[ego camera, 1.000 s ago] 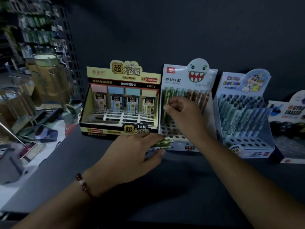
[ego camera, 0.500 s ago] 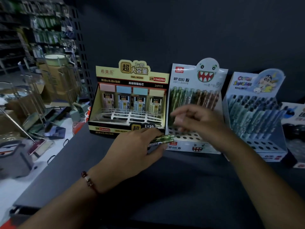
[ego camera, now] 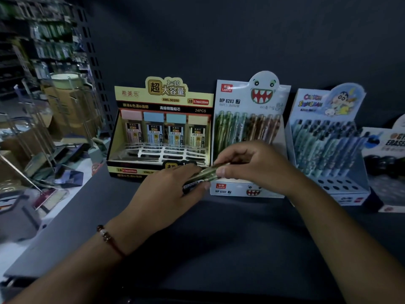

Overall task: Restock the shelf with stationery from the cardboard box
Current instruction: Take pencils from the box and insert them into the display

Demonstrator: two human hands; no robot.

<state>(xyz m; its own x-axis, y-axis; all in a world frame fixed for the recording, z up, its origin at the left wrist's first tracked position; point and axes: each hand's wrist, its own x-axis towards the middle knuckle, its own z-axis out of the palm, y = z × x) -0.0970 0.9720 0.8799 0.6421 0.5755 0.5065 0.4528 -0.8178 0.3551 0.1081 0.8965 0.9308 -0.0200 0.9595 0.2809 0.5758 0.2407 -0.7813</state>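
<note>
1. While the left hand (ego camera: 173, 189) curls round a small bundle of green pens (ego camera: 205, 175) at the middle of the frame, its fingers wrap them from below and the thumb lies over the top; by my reading it serves as the supply, held low and close to the display so each pen has a short way to go.
2. Meeting it from the right, the right hand (ego camera: 252, 165) pinches the upper end of one pen between thumb and curled fingers, seemingly drawing it out of the bundle; how many pens are in the bundle I cannot tell.
3. Just behind both hands stands the monster-face pen display (ego camera: 249, 102), with a row of green and brown pens upright at its back; its front part is mostly hidden by the hands.
4. Left of it, touching or nearly so, sits the pencil-lead display (ego camera: 164, 128); right of it the blue cartoon pen display (ego camera: 324, 145), and an eraser box (ego camera: 385, 163) at the right edge.
5. All rest on the dark shelf (ego camera: 219, 238), filling the lower frame.
6. No cardboard box can be surely picked out; the blurred upper left shows only racks and brownish cartons.
</note>
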